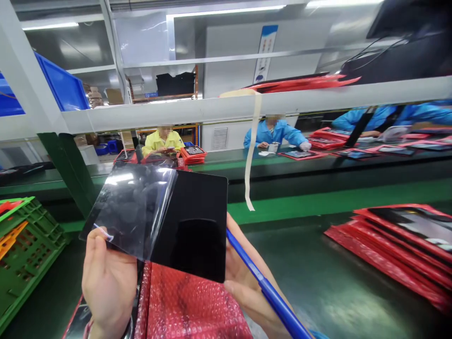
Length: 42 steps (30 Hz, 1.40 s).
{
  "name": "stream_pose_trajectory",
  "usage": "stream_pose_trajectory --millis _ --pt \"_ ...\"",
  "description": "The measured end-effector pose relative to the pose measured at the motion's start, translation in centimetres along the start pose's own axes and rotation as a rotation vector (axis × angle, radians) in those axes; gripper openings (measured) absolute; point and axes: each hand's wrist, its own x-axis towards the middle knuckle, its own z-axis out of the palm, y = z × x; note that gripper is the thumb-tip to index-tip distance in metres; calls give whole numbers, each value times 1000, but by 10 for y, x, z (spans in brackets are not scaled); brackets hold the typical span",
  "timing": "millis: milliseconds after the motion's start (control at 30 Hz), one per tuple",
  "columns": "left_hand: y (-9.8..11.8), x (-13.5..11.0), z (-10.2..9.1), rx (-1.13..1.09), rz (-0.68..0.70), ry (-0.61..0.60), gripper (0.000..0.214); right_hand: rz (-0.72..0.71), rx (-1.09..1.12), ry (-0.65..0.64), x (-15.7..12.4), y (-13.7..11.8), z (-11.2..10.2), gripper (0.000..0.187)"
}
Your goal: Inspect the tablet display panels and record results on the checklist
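Note:
A tablet (197, 212) with a glossy black screen is held up in front of me, tilted. Clear protective film (123, 202) lies over its left part, and a curled edge of film runs down near the middle. At the lower left corner, my left hand (111, 278) pinches the film between thumb and finger; whether it also grips the tablet there I cannot tell. My right hand (247, 278) grips the tablet's right edge, its fingers partly behind it. A blue pen-like stick (263, 282) also rests in that hand. Below lies a red bubble-wrap bag (194, 301).
Stacked red bubble bags with tablets (395, 249) lie on the right of the dark green bench (300, 263). A green crate (31, 259) stands at left. Masking tape (251, 165) hangs from a white crossbar (158, 113). Co-workers (270, 136) sit across the line.

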Motion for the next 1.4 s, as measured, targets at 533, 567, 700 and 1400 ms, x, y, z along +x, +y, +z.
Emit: stream_pose_trajectory --millis 533,567,700,1400 --pt "-5 17 -5 -15 -65 30 5 75 49 12 0 6 7 82" --pt "-5 17 -4 -14 -64 39 5 78 46 14 1 5 6 80" --pt "-5 17 -5 -11 -71 45 7 69 4 -9 4 1 7 66" --pt "-19 47 -28 187 66 113 10 162 -97 97 8 -22 9 21"
